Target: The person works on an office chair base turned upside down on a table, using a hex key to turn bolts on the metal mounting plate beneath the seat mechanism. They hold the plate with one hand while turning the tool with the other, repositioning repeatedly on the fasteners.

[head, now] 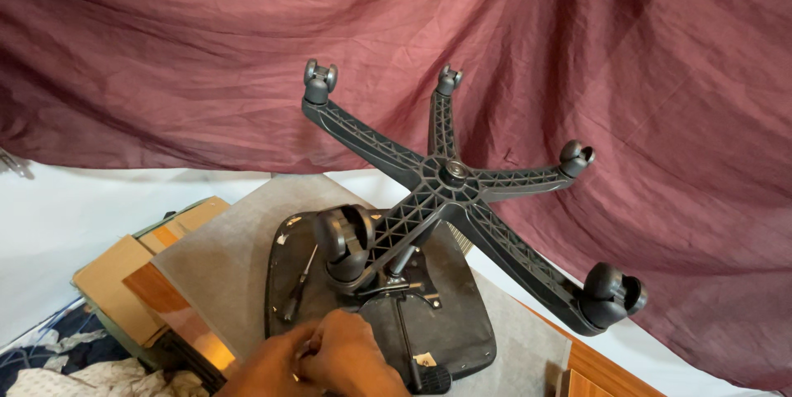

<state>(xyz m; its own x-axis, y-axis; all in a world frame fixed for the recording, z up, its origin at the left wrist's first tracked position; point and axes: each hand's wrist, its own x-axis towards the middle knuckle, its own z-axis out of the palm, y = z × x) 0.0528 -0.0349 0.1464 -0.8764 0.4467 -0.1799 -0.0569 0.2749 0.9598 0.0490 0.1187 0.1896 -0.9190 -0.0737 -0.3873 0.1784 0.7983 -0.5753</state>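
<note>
The chair base (450,174) is black, its five arms ribbed with a lattice of small triangles, and each castor (612,294) is black too. Under it the seat (462,323) is black. Behind the base hangs a creased maroon cloth (165,51). Below the seat lies a grey mat (223,261), on a glossy reddish-brown worktop (177,310). Left of the mat sit tan cardboard boxes (111,286).

Of my own body I can see only two bare hands, the left hand (272,368) and right hand (351,356), low in the head view just below the upturned black office chair seat (462,323). They wear no gloves, rings or watch. No sleeve shows at either wrist. Knuckles and finger creases are plain.
</note>
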